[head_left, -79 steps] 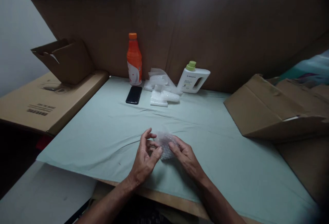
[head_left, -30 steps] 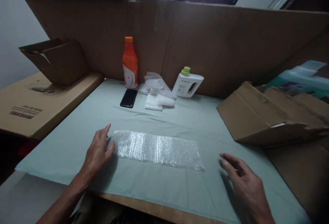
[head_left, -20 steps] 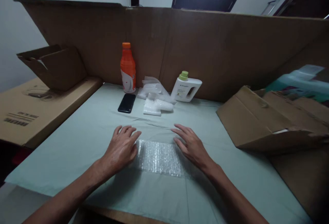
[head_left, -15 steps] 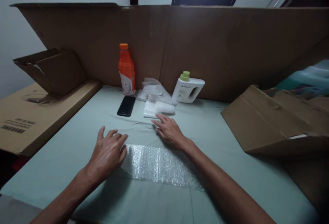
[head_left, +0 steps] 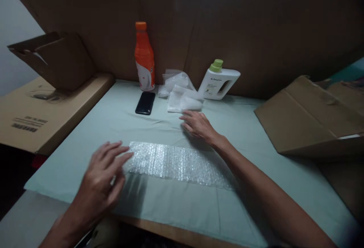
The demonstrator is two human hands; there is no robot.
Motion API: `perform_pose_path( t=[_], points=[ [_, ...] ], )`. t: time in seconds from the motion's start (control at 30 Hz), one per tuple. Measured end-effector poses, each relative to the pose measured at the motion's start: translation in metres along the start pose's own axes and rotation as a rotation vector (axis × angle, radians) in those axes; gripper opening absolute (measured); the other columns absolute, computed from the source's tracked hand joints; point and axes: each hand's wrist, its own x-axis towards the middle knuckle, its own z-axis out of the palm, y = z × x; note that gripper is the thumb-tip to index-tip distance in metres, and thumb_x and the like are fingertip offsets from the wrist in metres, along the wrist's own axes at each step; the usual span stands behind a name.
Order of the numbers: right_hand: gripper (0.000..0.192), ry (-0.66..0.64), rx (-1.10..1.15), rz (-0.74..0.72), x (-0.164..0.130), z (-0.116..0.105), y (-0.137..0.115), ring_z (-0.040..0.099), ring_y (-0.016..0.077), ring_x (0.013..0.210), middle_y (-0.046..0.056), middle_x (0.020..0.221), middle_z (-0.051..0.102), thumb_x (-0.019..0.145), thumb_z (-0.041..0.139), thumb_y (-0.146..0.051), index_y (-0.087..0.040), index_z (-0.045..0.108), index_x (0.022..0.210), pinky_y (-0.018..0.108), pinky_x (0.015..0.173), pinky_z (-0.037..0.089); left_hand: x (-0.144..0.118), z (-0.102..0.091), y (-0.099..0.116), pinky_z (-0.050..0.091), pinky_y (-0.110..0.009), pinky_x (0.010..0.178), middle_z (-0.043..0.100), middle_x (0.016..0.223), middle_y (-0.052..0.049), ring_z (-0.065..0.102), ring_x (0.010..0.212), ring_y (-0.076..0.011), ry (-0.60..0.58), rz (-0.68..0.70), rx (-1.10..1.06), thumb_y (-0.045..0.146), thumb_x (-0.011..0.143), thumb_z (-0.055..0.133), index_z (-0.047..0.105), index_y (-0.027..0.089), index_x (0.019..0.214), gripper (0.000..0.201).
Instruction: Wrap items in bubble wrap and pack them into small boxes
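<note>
While the bubble wrap strip lies unrolled flat on the desk, my left hand, fingers spread, rests at its left end; my right hand, open and empty, hovers just short of the small bubble-wrapped packets. Nothing is placed on the strip yet.

A single head-worn camera is looking forward and down over the desk from the near edge, tilting steeply enough that the cardboard wall behind is filling the whole top of the frame. It is sitting close: both forearms are entering from the bottom, with the left hand large and near the lens and the right hand reaching farther in. The bottle and jug at the far edge are marking how deep the view is reaching.
</note>
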Motion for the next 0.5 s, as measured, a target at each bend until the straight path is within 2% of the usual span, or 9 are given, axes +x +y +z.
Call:
perform_pose_path(
  t=[0.07,0.13,0.23,0.3,0.4,0.5],
  points=[
    [0.031,0.012,0.059,-0.026,-0.039,-0.005,-0.008,0.058,0.029,0.123,0.011,0.137,0.064,0.099,0.052,-0.027,-0.022,0.069,0.123,0.047,0.1,0.044,-0.003,0.016,0.011,0.041,-0.052,0.113,0.063,0.133,-0.009,0.048,0.136,-0.028,-0.112,0.103,-0.072,0.006,0.085,0.049,0.058,0.023,0.127,0.045],
    [0.03,0.027,0.111,-0.064,-0.079,-0.004,-0.019,0.06,0.0288,0.121,0.011,0.134,0.066,0.097,0.054,-0.027,-0.022,0.069,0.123,0.048,0.099,0.046,-0.006,0.038,0.016,0.04,-0.055,0.113,0.06,0.14,-0.01,0.045,0.139,-0.0305,-0.208,0.155,-0.077,0.006,0.085,0.05,0.059,0.021,0.127,0.046],
    [0.033,0.001,0.134,-0.121,-0.13,0.006,-0.036,0.058,0.0292,0.125,0.012,0.139,0.062,0.095,0.057,-0.025,-0.022,0.067,0.126,0.049,0.1,0.048,-0.006,0.064,0.017,0.041,-0.058,0.111,0.057,0.143,-0.014,0.048,0.136,-0.035,-0.367,0.134,-0.033,0.013,0.086,0.056,0.059,0.019,0.13,0.045],
    [0.033,-0.014,0.139,-0.14,-0.151,0.012,-0.038,0.058,0.0289,0.126,0.012,0.14,0.062,0.094,0.057,-0.024,-0.022,0.067,0.126,0.048,0.1,0.049,-0.004,0.07,0.015,0.042,-0.058,0.109,0.057,0.143,-0.014,0.05,0.134,-0.0352,-0.465,0.113,-0.035,0.022,0.089,0.059,0.059,0.019,0.131,0.043],
    [0.027,0.052,0.128,-0.109,-0.159,0.01,-0.022,0.061,0.0278,0.122,0.011,0.134,0.066,0.097,0.054,-0.025,-0.022,0.07,0.118,0.047,0.098,0.051,0.004,0.065,0.009,0.044,-0.053,0.108,0.058,0.142,-0.011,0.053,0.131,-0.0316,-0.523,0.124,-0.098,0.031,0.095,0.056,0.059,0.023,0.131,0.037],
    [0.03,0.144,0.037,-0.039,-0.133,-0.005,0.0,0.06,0.0293,0.124,0.013,0.137,0.064,0.098,0.052,-0.024,-0.02,0.068,0.123,0.048,0.098,0.05,0.019,0.061,0.007,0.047,-0.05,0.104,0.059,0.138,-0.011,0.055,0.125,-0.0297,-0.483,0.136,-0.139,0.027,0.095,0.055,0.059,0.022,0.128,0.034]
  ],
)
